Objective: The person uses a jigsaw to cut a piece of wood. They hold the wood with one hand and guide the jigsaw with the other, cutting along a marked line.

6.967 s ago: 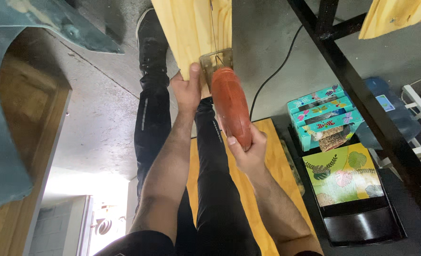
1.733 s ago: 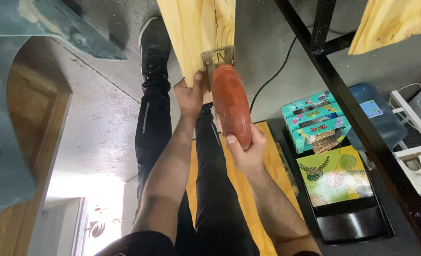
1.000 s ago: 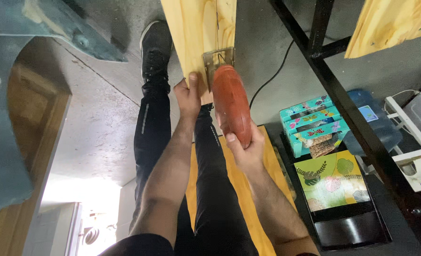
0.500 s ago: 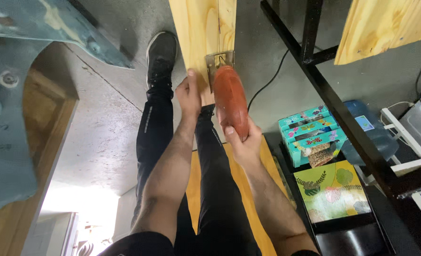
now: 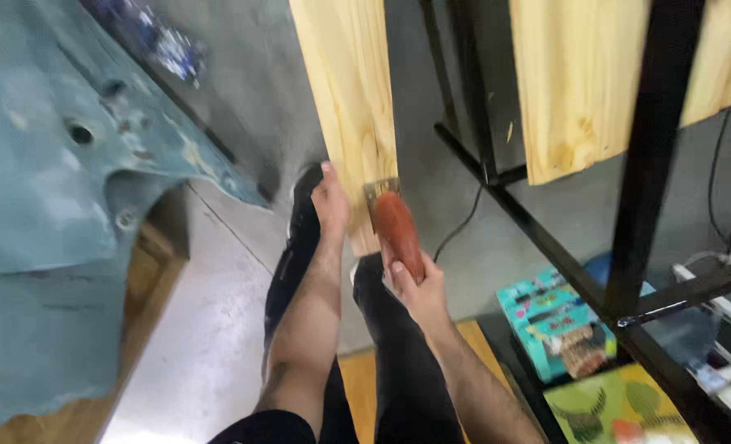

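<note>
Pale pine plank [image 5: 345, 107] wants the left hand [image 5: 331, 197] pressing flat beside the red-handled brush [image 5: 394, 226] the right hand [image 5: 415, 288] grips, stroking evenly along the grain.

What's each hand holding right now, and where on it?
The right hand holds a red-handled tool by the lower end of its handle, metal head against the pine board. The left hand rests flat on the board's left edge, no closed grip.
</note>
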